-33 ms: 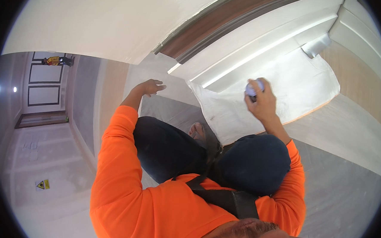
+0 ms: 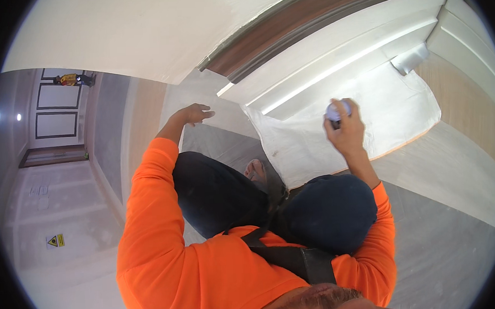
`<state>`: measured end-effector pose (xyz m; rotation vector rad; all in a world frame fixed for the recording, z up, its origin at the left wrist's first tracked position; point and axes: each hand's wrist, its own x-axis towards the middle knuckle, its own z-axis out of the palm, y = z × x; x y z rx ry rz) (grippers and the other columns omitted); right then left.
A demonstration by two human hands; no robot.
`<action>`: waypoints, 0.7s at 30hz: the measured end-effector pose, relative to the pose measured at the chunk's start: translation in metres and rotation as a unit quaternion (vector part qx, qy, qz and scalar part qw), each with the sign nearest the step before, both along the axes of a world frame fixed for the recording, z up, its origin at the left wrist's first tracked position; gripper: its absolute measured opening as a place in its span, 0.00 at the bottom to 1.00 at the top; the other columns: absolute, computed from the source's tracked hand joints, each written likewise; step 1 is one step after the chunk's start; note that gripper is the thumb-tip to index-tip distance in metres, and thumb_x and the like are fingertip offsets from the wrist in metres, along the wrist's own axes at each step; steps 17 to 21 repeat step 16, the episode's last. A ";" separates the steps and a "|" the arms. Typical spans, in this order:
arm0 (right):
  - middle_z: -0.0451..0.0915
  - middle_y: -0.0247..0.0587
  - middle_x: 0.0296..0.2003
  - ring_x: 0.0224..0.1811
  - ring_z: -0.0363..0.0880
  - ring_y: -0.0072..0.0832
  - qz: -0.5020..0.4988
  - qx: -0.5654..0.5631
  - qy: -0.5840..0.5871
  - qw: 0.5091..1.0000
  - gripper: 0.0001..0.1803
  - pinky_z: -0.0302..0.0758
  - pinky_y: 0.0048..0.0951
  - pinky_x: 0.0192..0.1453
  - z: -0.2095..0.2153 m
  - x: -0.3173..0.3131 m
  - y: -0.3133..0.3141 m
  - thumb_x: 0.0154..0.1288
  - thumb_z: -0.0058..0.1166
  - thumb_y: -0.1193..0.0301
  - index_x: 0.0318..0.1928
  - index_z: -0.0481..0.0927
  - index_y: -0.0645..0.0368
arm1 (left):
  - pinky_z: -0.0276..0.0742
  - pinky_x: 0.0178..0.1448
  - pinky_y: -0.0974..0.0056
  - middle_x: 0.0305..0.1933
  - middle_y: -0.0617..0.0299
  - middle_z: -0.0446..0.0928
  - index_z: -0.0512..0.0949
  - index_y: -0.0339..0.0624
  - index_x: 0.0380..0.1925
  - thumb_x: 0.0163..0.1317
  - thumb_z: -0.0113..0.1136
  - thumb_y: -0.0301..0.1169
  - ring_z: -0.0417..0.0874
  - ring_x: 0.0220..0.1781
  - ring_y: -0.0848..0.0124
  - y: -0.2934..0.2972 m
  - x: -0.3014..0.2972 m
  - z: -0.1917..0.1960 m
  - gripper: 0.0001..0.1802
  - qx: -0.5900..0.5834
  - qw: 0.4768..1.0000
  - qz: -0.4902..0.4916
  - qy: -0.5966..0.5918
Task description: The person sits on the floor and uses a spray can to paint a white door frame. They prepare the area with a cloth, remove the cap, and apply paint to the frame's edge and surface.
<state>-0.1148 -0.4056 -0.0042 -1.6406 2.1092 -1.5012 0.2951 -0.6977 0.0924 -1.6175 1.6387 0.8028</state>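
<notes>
My right hand (image 2: pixel 347 128) wraps around a small round can (image 2: pixel 337 110), pale purple at the top end and dark beneath. A finger lies across its top, and most of its body is hidden by the hand. Below it, a white cloth sheet (image 2: pixel 390 105) with an orange edge is spread on the floor along a white panelled base (image 2: pixel 343 65). My left hand (image 2: pixel 196 113) is held out to the left, near the end of the wall, with its fingers stretched and nothing in them.
A silvery cylinder-like piece (image 2: pixel 410 60) sits against the panel at the sheet's far right. Brown trim (image 2: pixel 307 20) runs above the panel. My knees and sandalled foot (image 2: pixel 255 170) border the sheet. A person (image 2: pixel 71 80) is far down the corridor at left.
My right hand has shifted slightly to the right with the can. My left hand stays about where it was.
</notes>
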 end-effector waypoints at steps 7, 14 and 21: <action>0.73 0.54 0.56 0.50 0.83 0.47 -0.153 -0.097 0.020 0.983 0.33 0.86 0.39 0.45 0.020 -0.053 0.010 0.55 0.72 0.71 0.63 0.75 0.49 | 0.86 0.58 0.49 0.70 0.47 0.72 0.62 0.47 0.75 0.67 0.58 0.59 0.80 0.64 0.51 0.000 -0.002 -0.001 0.44 0.001 1.000 0.010 0.010; 0.76 0.55 0.55 0.51 0.81 0.52 0.166 -0.103 0.012 0.981 0.36 0.83 0.42 0.49 0.002 0.034 -0.002 0.48 0.74 0.71 0.61 0.78 0.45 | 0.86 0.58 0.50 0.71 0.49 0.71 0.62 0.47 0.75 0.67 0.57 0.59 0.80 0.64 0.50 0.003 -0.024 0.003 0.43 0.005 1.000 -0.011 0.018; 0.76 0.55 0.56 0.52 0.81 0.52 0.198 -0.104 0.017 0.975 0.36 0.83 0.42 0.50 0.000 0.047 -0.006 0.47 0.74 0.71 0.61 0.78 0.45 | 0.85 0.59 0.50 0.72 0.49 0.71 0.62 0.47 0.75 0.67 0.57 0.59 0.80 0.66 0.50 0.001 -0.019 0.004 0.44 0.009 1.000 -0.007 0.021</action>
